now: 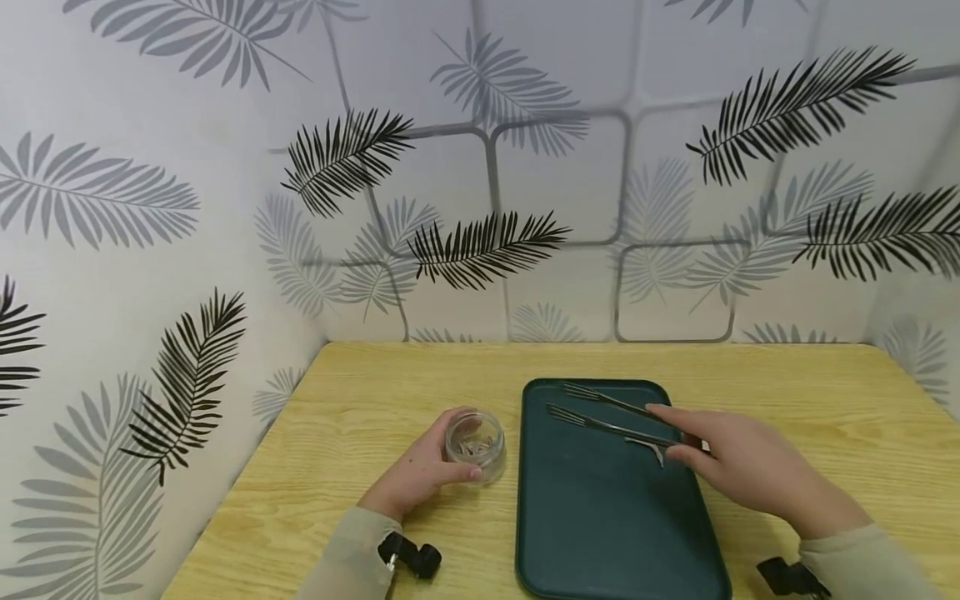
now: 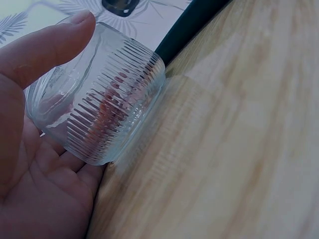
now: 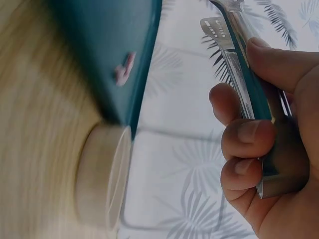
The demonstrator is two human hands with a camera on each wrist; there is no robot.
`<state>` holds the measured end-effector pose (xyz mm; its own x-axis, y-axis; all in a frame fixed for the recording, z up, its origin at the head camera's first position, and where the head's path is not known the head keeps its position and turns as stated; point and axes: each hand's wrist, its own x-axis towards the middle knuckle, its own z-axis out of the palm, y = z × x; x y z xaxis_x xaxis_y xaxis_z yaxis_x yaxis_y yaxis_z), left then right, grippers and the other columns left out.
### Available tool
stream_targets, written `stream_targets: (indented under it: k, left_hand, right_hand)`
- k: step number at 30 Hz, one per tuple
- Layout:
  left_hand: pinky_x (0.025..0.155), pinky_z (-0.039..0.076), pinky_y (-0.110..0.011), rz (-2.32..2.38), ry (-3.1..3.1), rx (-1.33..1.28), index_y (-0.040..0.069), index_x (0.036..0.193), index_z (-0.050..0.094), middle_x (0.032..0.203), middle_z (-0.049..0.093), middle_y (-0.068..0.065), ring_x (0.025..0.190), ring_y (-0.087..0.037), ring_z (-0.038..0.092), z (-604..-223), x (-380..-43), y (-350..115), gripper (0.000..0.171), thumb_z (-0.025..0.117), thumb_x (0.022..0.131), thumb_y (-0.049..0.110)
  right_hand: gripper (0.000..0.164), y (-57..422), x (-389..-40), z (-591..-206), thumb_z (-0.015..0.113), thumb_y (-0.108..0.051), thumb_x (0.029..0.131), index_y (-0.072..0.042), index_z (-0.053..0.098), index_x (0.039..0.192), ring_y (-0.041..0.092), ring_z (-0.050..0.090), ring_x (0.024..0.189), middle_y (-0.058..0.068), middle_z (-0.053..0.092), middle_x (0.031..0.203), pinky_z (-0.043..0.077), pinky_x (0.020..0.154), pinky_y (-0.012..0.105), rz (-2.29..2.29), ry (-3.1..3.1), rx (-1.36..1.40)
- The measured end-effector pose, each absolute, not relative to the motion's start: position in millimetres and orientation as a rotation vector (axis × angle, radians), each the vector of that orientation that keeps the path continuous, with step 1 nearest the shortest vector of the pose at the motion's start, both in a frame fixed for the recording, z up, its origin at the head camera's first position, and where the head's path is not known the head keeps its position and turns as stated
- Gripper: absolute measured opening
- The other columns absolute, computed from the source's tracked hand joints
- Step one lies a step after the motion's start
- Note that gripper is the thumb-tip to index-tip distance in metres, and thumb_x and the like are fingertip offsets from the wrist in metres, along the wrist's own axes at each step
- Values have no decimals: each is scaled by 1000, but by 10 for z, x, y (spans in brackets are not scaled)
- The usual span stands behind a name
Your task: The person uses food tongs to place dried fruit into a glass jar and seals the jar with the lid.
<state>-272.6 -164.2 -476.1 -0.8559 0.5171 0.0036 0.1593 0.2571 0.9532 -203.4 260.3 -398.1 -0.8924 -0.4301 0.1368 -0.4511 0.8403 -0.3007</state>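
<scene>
Status: judged as partly complete. Several small pieces (image 1: 474,448) lie in the lower part of the glass jar (image 1: 491,472); a loose piece (image 3: 124,69) lies on the green tray (image 1: 592,517), outside the jar, and appears to be what is left to handle. The direction of transfer cannot be told. The right hand (image 1: 738,460) grips the tongs (image 1: 615,429); their arms stand apart, with nothing visible between the tips. The loose piece lies below the tongs, near the right fingers. The left hand (image 1: 423,465) grips the jar, which stands upright on the table (image 1: 405,375), just beside the tray's left edge
</scene>
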Motion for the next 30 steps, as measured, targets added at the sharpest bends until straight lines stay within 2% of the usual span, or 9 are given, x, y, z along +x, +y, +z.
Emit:
stream_targets:
  k: [3, 12, 14, 16, 19, 21, 26, 27, 30]
  left_hand:
    - [110, 33, -46, 1629, 2219, 627, 20, 155, 35, 154, 44, -6, 138, -25, 44, -4759, -2728, -1646, 82, 83, 87, 22]
    - [111, 32, -47, 1625, 2228, 638, 18, 156, 34, 154, 44, -7, 140, -25, 43, -4764, -2729, -1660, 83, 82, 88, 23]
    - [111, 32, -47, 1628, 2220, 641, 19, 156, 34, 155, 43, -6, 140, -25, 42, -4759, -2733, -1652, 83, 82, 88, 23]
    - [111, 31, -48, 1629, 2215, 640, 18, 156, 33, 155, 44, -5, 140, -24, 42, -4760, -2739, -1647, 84, 82, 88, 23]
    - [112, 30, -48, 1627, 2216, 632, 18, 156, 33, 155, 44, -5, 141, -24, 41, -4759, -2738, -1643, 84, 82, 88, 23]
    - [112, 30, -48, 1626, 2217, 628, 16, 157, 32, 154, 44, -6, 141, -25, 41, -4755, -2731, -1641, 85, 82, 88, 23]
    - [111, 31, -47, 1627, 2217, 615, 16, 157, 32, 154, 44, -6, 140, -25, 42, -4752, -2730, -1639, 85, 82, 88, 23]
    - [111, 31, -47, 1626, 2218, 616, 16, 156, 32, 154, 44, -6, 140, -25, 42, -4754, -2734, -1640, 85, 82, 88, 23]
    - [111, 32, -46, 1629, 2217, 616, 18, 155, 34, 154, 44, -6, 139, -25, 43, -4754, -2735, -1644, 83, 82, 88, 22]
  right_hand:
    - [57, 2706, -2006, -4013, 69, -34, 97, -23, 52, 150, 0, 44, 60, -18, 57, 84, 36, 54, 28, 505, -2956, 682]
    - [58, 3006, -1929, -4098, 69, -36, 96, -27, 52, 150, 3, 39, 53, -16, 51, 73, 33, 51, 29, 484, -3023, 556]
    - [57, 3092, -1903, -4120, 69, -37, 96, -27, 53, 150, 2, 40, 55, -16, 56, 78, 34, 53, 29, 458, -3038, 531]
    - [57, 3180, -1880, -4136, 69, -39, 96, -27, 53, 149, 2, 42, 57, -13, 65, 90, 35, 54, 30, 442, -3052, 514]
    - [55, 3290, -1850, -4159, 69, -40, 96, -26, 56, 147, 1, 43, 60, -8, 71, 105, 35, 57, 31, 409, -3056, 509]
    - [53, 3344, -1836, -4171, 69, -39, 96, -25, 58, 146, 1, 40, 58, -8, 71, 105, 34, 56, 30, 406, -3060, 509]
    - [49, 3396, -1826, -4220, 70, -33, 95, -26, 62, 142, 5, 30, 52, -17, 64, 87, 30, 52, 30, 412, -3098, 474]
    - [48, 3398, -1829, -4233, 71, -33, 95, -26, 62, 142, 6, 31, 52, -16, 65, 88, 30, 52, 30, 404, -3103, 468]
    - [47, 3388, -1838, -4272, 71, -33, 94, -27, 63, 141, 7, 31, 51, -16, 59, 76, 30, 51, 30, 371, -3115, 464]
